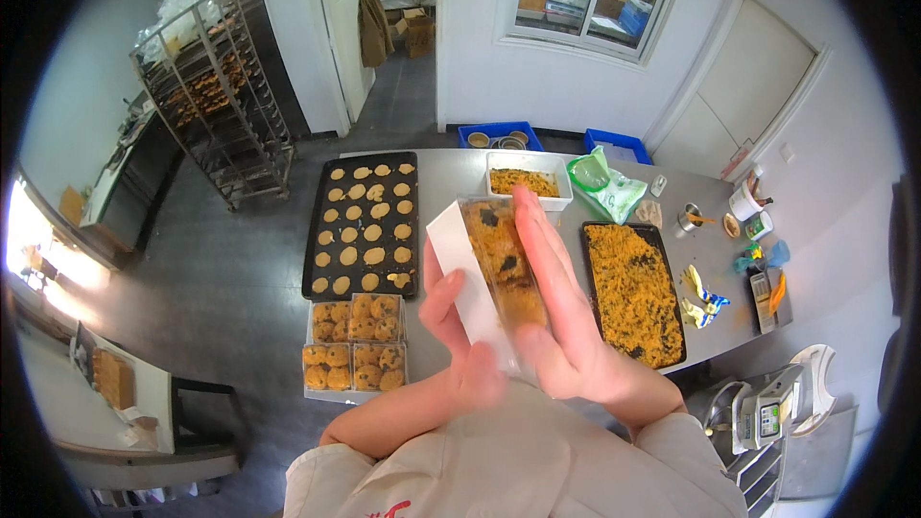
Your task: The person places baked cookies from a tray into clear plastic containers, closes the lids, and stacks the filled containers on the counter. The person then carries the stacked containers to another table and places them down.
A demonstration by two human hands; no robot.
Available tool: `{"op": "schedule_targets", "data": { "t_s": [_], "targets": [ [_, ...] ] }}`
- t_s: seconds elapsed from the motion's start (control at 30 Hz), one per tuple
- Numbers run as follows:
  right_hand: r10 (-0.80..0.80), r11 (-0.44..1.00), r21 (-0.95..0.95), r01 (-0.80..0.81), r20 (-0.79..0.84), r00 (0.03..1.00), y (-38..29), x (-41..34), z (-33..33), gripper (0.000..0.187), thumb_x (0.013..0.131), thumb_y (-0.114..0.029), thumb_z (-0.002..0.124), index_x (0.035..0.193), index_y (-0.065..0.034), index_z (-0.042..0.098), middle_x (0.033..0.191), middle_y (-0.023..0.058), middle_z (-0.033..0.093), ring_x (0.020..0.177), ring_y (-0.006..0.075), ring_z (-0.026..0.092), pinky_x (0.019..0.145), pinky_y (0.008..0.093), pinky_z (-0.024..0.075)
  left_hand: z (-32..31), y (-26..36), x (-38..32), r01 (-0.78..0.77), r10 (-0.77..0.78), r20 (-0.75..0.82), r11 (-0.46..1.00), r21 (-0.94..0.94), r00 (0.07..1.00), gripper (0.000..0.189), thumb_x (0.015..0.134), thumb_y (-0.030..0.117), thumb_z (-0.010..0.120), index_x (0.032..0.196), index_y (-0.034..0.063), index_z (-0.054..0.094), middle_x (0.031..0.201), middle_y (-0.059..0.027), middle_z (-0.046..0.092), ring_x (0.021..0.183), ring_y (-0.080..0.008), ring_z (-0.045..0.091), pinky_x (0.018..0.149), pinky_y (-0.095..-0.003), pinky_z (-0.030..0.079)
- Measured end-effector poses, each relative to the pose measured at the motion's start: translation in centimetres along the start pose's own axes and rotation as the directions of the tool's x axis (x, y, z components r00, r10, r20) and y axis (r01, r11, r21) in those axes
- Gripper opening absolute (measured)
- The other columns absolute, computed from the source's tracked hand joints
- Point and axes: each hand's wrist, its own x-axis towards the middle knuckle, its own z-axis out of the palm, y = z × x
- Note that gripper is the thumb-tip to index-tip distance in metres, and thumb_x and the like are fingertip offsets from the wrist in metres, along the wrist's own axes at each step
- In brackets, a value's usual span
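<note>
Between my two hands, raised in front of my chest, is a clear plastic box [496, 259] of round golden pastries with dark flecks. One side of it shows a flat white panel [468, 273]. My left hand [457, 331] grips the box along that white side. Along the clear side, my right hand [557, 295] presses with straight fingers. Below to the left, several clear boxes of similar pastries [352, 342] stand grouped at the table's near corner. Beyond them lies a black baking tray [311, 244] with rows of flat dough rounds [374, 232].
The metal table [450, 173] also bears a white tub [565, 191] of orange floss, a floss-filled tray [680, 316], a green-and-white bag [608, 187] and a metal cup [688, 216]. A scale [763, 417] stands right; a tray rack [216, 86] stands far left.
</note>
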Motion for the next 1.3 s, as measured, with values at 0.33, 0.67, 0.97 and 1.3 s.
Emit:
{"op": "schedule_targets", "data": {
  "t_s": [0.33, 0.67, 0.97, 1.3],
  "targets": [
    [-0.114, 0.992, -0.054, 0.115, 0.028, 0.993, -0.7, -0.2, -0.7, 0.082, 0.095, -0.02, 0.053, 0.168, 0.0083, 0.027, 0.175, 0.0344, 0.022, 0.164, 0.0512, 0.018, 0.132, 0.059, 0.015, 1.6, 0.3, 0.0, -0.103, 0.095, -0.065, 0.984, -0.142, 0.993, 0.051, 0.112, 0.043, 0.045, 0.156, 0.0217, 0.03, 0.173, -0.029, 0.006, 0.153, -0.051, 0.036, 0.118, -0.0627, 0.043],
    [-0.35, 0.934, -0.108, 0.342, -0.072, 0.934, 1.8, -0.5, -0.4, 0.072, 0.101, -0.046, 0.06, 0.155, 0.0017, 0.054, 0.162, 0.0271, 0.052, 0.156, 0.055, 0.037, 0.118, 0.0602, 0.0363, -0.5, 6.0, 5.5, 0.639, -0.82, 0.148, 0.304, -0.706, 0.553, 0.071, 0.111, 0.07, 0.033, 0.17, 0.0306, 0.025, 0.176, -0.0056, 0.031, 0.159, -0.024, 0.036, 0.129, -0.0476, 0.033],
    [-0.28, 0.958, -0.092, 0.271, -0.092, 0.956, 1.7, -0.7, 0.6, 0.071, 0.099, -0.046, 0.059, 0.15, 0.0026, 0.059, 0.159, 0.0267, 0.055, 0.156, 0.0536, 0.039, 0.117, 0.0593, 0.0369, -0.8, 3.7, 3.1, 0.368, -0.366, 0.058, 0.887, -0.278, 0.929, 0.08, 0.109, 0.058, 0.054, 0.169, 0.0271, 0.01, 0.18, -0.0094, 0.015, 0.16, -0.0347, 0.031, 0.128, -0.0555, 0.033],
    [-0.384, 0.908, -0.166, 0.384, 0.035, 0.923, 0.5, -0.4, -0.9, 0.044, 0.092, -0.038, 0.06, 0.124, -0.0157, 0.081, 0.144, 0.0029, 0.071, 0.152, 0.0433, 0.048, 0.124, 0.0645, 0.0285, -0.3, 7.0, 5.1, 0.524, -0.808, 0.145, 0.222, -0.822, 0.571, 0.069, 0.111, 0.065, 0.031, 0.164, 0.023, 0.042, 0.162, -0.0081, 0.053, 0.145, -0.0237, 0.054, 0.123, -0.0445, 0.04]
  ]
}}
